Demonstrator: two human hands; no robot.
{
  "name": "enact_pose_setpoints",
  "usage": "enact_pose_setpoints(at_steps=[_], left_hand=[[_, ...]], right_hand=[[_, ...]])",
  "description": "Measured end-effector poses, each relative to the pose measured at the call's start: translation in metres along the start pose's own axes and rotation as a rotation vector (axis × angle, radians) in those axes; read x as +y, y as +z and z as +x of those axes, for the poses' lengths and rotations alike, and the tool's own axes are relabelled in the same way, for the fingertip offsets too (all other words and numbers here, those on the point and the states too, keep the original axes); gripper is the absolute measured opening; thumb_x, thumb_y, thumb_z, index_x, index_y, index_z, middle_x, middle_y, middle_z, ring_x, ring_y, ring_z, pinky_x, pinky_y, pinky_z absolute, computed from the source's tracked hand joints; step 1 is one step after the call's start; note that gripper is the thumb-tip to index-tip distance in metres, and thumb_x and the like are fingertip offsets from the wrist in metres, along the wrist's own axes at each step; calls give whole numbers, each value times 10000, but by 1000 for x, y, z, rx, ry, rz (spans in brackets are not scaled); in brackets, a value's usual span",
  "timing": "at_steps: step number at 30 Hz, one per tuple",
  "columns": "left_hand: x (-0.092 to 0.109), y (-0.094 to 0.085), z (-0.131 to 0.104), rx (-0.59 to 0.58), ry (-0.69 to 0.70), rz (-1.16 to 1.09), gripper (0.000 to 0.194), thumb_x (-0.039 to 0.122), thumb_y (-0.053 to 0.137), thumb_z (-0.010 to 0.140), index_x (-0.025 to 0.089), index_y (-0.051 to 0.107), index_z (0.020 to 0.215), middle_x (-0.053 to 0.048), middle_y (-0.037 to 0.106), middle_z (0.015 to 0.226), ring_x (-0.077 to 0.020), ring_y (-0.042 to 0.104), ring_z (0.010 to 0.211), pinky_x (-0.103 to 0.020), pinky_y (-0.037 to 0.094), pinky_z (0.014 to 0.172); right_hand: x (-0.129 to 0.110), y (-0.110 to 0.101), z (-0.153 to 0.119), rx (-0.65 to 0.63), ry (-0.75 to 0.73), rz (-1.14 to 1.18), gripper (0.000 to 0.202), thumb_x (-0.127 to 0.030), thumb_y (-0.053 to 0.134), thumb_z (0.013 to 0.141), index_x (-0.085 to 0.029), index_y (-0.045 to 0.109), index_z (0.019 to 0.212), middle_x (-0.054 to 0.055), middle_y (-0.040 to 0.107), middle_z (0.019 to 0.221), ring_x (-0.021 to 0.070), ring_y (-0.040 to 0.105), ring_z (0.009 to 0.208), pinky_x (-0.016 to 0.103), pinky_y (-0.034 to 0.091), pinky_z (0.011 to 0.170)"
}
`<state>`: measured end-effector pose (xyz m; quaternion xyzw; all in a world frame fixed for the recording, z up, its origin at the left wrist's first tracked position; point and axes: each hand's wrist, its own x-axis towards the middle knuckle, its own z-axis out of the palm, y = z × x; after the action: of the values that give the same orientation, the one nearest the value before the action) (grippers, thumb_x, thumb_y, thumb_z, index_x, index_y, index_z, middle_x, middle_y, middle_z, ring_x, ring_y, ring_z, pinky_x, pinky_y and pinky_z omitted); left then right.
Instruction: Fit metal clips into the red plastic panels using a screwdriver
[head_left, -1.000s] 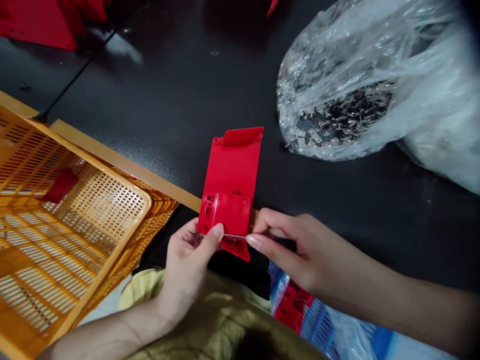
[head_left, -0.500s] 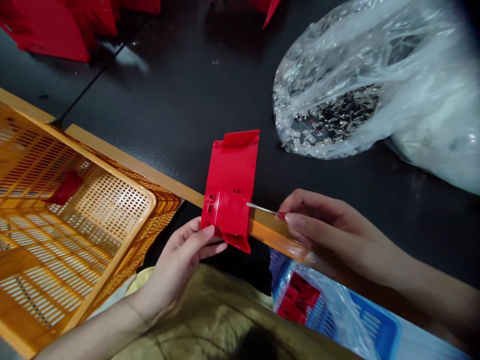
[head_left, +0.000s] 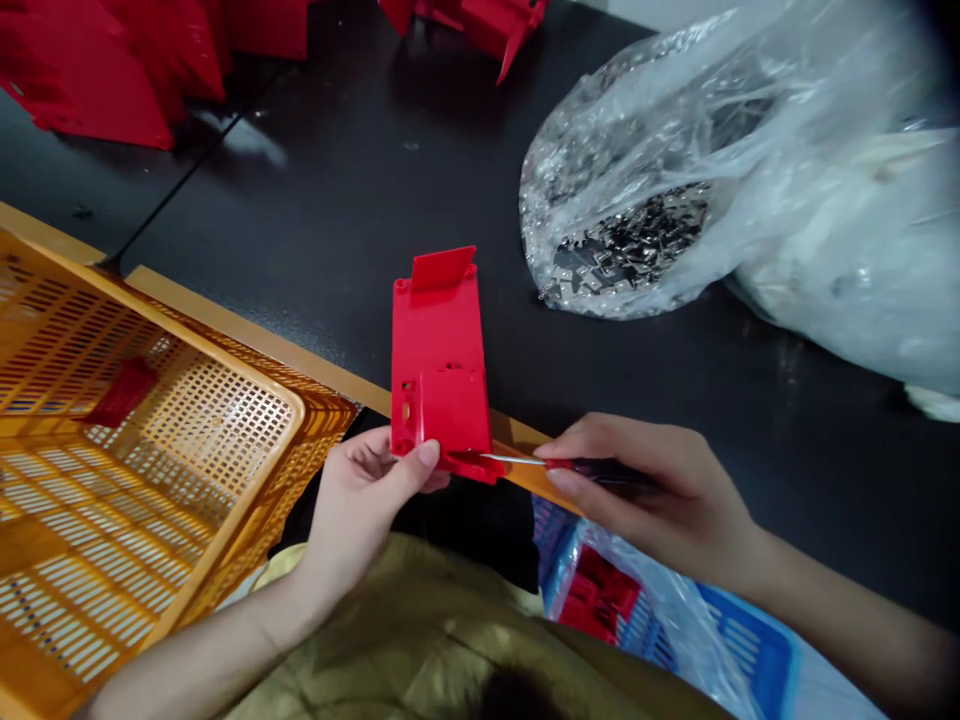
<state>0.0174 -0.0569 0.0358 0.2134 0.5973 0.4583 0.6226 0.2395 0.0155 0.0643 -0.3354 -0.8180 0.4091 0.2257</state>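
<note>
A red plastic part (head_left: 441, 335), a flat plate with a raised box section and an upright flap at its far end, is held over the table's front edge. My left hand (head_left: 375, 480) grips its near left corner, thumb on top and fingers underneath. In my right hand (head_left: 652, 490) is a screwdriver (head_left: 600, 470) with a dark red and black handle and a thin metal shaft. Its tip touches the near right edge of the red part, by the lower lip. Whether the tip sits inside a slot I cannot tell.
An open clear plastic bag (head_left: 600, 160) of small metal clips (head_left: 637, 240) lies on the black table (head_left: 330, 200). More red parts (head_left: 112, 70) stand at the back left. A yellow crate (head_left: 289, 420) is at left; a blue crate (head_left: 750, 640) with red parts sits below the table edge.
The screwdriver tip has moved from the upper right of the box section down to its near edge. The red part has turned slightly, and my right hand shows more of the handle.
</note>
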Motion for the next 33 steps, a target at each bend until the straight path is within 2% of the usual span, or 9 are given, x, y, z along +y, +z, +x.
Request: enact_pose_setpoints(at_steps=[3,6,10,12,14,16,19,26,33], left_hand=[[14,0,6,-32,47,266,315,477,727,740,164,745,722,-37,692,620,-130,606,549,-202,478,545],[33,-4,12,-50,164,697,421,531,674,764,166,676,554,11,535,441,-82,414,398,-192,264,405],[57,-13,15,3,347,1099,496,544,673,751,185,586,419,42,361,339,-64,256,333,-235,139,391],[67,-18,18,55,479,1134,424,504,671,768,197,630,478,30,440,377,-79,340,355,-234,202,407],[75,-19,21,50,632,1111,250,429,671,794,206,712,689,0,617,576,-117,527,512,-220,358,510],[80,-17,27,-52,740,1114,239,373,665,822,206,707,988,-44,694,929,-176,634,839,-253,468,754],[83,-9,37,-252,768,1180,430,396,641,858,192,596,1234,-89,588,1260,-218,551,1157,-332,442,985],[82,-2,60,-433,751,1261,494,441,626,871,161,569,1274,-104,582,1238,-228,542,1151,-370,427,1010],[90,-5,68,-517,738,1245,495,434,635,867,166,576,1279,-87,575,1180,-209,541,1108,-346,410,1005]], right_hand=[[4,-5,8,33,-55,-73,87,-185,625,875,-216,640,955,23,698,813,117,649,662,220,486,563],[13,-9,17,35,-98,-124,78,-204,630,878,-215,649,952,25,698,821,116,647,671,225,487,572],[23,-15,24,19,-138,-111,84,-194,616,886,-200,651,961,25,703,827,111,652,695,219,490,596],[26,-19,27,3,-161,-104,100,-168,610,884,-192,655,970,26,702,833,108,649,708,219,489,614],[27,-24,31,-9,-179,-87,103,-150,619,873,-185,663,960,25,700,823,105,644,709,216,487,619],[26,-29,35,-23,-197,-66,100,-142,633,859,-181,674,942,23,699,810,101,642,701,206,485,607],[26,-33,40,-70,-220,-72,102,-140,644,849,-174,689,934,26,700,805,98,641,694,197,482,596],[38,-29,44,-95,-280,-109,148,-188,635,887,-209,715,1009,21,695,843,64,601,634,179,433,549],[39,-31,42,-58,-303,-156,122,-184,656,873,-198,723,973,25,704,847,73,636,681,179,452,585]])
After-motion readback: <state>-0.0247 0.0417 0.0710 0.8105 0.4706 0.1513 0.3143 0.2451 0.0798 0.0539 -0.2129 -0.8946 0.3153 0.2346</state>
